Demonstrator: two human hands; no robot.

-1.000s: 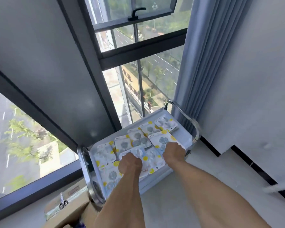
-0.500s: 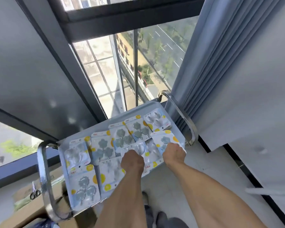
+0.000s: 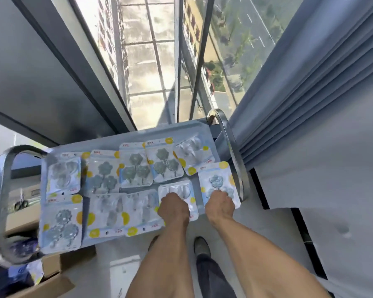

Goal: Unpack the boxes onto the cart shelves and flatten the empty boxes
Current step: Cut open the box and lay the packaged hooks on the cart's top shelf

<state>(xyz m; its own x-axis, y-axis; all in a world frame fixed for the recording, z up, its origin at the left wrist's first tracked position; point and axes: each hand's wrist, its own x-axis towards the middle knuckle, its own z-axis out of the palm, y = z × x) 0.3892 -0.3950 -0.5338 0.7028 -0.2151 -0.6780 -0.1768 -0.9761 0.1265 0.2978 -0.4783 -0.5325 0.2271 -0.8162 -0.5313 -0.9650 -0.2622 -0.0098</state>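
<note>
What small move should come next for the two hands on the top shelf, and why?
Probably let go of both packs and reach back to the open box at lower left. The left hand and right hand each rest on a blister pack already lying flat on the cart shelf, and the two rows look nearly full, so placing seems finished.
</note>
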